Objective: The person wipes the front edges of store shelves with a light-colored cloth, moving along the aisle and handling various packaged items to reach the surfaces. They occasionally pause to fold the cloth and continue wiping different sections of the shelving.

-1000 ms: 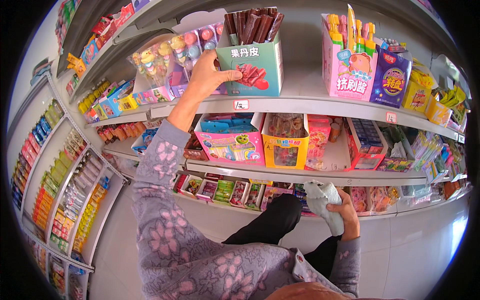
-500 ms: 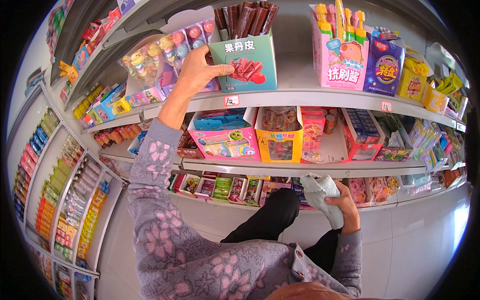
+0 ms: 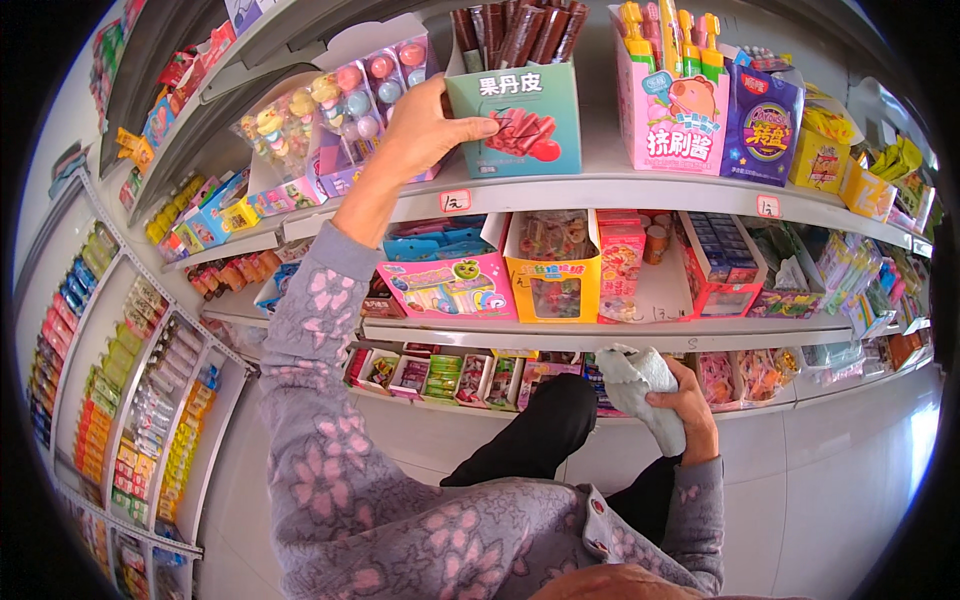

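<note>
On the upper shelf, my left hand [image 3: 425, 128] grips the left side of a green cardboard box [image 3: 555, 110]. Its thumb lies across the front face, while the fingers go behind the edge out of sight. Dark brown wrapped fruit-leather rolls [image 3: 520, 40] stick up out of the box. Close to the left of that hand stand clear packs of round pink and blue candies [image 3: 365, 100]. Lower down, in front of the shelves, my right hand [image 3: 690, 410] is closed around a folded pale grey-green cloth [image 3: 640, 390].
Right of the green box stand a pink box of toothbrush-shaped sweets [image 3: 675, 125] and a purple box [image 3: 765, 125]. A shelf edge [image 3: 600, 190] runs below them. Underneath are a pink box [image 3: 450, 285] and a yellow box [image 3: 555, 290]. Bottle racks [image 3: 110, 370] line the left.
My left hand has shifted the green box with its rolls to the right along the shelf, nearer the pink box. My right hand stays almost in place with the cloth.
</note>
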A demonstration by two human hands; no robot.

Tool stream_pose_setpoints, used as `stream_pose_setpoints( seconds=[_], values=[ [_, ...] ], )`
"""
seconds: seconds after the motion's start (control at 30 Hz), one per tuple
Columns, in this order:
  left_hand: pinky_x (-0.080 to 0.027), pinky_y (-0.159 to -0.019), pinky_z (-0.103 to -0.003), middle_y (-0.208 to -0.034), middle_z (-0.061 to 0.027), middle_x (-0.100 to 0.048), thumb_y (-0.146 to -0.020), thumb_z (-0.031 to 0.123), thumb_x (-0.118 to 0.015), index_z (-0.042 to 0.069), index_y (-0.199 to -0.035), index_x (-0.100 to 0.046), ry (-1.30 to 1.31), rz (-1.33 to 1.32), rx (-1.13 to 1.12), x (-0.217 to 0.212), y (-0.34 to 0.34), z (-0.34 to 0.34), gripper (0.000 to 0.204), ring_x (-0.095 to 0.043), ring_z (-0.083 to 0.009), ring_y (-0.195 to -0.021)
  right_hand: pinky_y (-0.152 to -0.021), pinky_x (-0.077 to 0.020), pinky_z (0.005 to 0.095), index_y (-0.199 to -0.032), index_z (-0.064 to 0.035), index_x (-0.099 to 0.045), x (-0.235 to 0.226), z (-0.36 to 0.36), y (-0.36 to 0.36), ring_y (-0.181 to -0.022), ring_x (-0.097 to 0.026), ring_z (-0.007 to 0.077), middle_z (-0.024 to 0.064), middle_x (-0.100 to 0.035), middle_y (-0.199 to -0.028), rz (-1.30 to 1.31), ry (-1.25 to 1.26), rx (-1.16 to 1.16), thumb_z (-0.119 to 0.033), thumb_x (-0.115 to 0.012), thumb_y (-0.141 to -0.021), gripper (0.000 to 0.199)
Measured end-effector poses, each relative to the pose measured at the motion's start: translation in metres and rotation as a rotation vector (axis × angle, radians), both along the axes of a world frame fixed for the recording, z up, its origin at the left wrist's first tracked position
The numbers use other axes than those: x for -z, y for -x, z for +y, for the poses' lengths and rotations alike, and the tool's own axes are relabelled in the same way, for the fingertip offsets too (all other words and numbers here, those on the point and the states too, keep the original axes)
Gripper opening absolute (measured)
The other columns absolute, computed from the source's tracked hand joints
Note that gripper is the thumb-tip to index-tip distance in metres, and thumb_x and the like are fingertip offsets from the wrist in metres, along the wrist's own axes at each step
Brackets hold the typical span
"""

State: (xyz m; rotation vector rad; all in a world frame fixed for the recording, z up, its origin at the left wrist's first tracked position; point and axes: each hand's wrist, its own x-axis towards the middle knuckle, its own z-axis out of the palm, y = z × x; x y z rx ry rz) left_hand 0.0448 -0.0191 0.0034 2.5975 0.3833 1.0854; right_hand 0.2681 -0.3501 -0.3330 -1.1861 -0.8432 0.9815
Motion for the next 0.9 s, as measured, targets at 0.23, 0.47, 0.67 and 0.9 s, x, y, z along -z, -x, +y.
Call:
stream_pose_setpoints(
  seconds=[0.23,0.47,0.67,0.9],
  values=[
    [-0.051,-0.089,-0.031,-0.108,-0.0116,-0.070,-0.078,0.024,-0.086,-0.006,-0.119,-0.061,0.048,-0.070,0.079,0.006,-0.038,-0.009,0.056,-0.065,-0.0160,-0.098,-0.092,-0.0504,0.0338,-0.126,0.0019,-0.063,-0.003,0.002,0.005,-0.099,-0.067,0.0215,0.0098,-0.071,-0.107,0.071,-0.038,-0.012,0.002,-0.077,-0.063,0.064],
    [-0.051,-0.090,-0.031,-0.109,-0.0137,-0.070,-0.078,0.022,-0.086,-0.008,-0.120,-0.058,0.054,-0.085,0.128,0.006,-0.049,-0.017,0.058,-0.066,-0.0166,-0.100,-0.092,-0.0493,0.0324,-0.126,0.0015,-0.063,-0.002,0.000,0.002,-0.101,-0.064,0.0183,0.0063,-0.069,-0.107,-0.028,-0.001,0.015,0.002,-0.077,-0.062,0.065],
    [-0.051,-0.090,-0.032,-0.111,-0.0161,-0.069,-0.076,0.035,-0.087,-0.008,-0.120,-0.056,0.012,-0.049,0.038,0.004,-0.045,-0.028,0.069,-0.066,-0.0198,-0.101,-0.093,-0.0487,0.0320,-0.126,0.0000,-0.064,-0.003,0.001,0.002,-0.101,-0.063,0.0177,0.0055,-0.069,-0.108,-0.014,-0.015,-0.006,0.001,-0.077,-0.062,0.065],
    [-0.051,-0.093,-0.038,-0.113,-0.0216,-0.068,-0.071,0.045,-0.087,-0.007,-0.128,-0.047,-0.056,-0.157,-0.042,0.018,-0.057,-0.041,0.087,-0.068,-0.0311,-0.104,-0.093,-0.0485,0.0317,-0.125,0.0001,-0.064,-0.004,0.000,0.002,-0.100,-0.064,0.0177,0.0052,-0.069,-0.107,-0.011,-0.026,-0.012,-0.001,-0.079,-0.060,0.067]
  ],
)
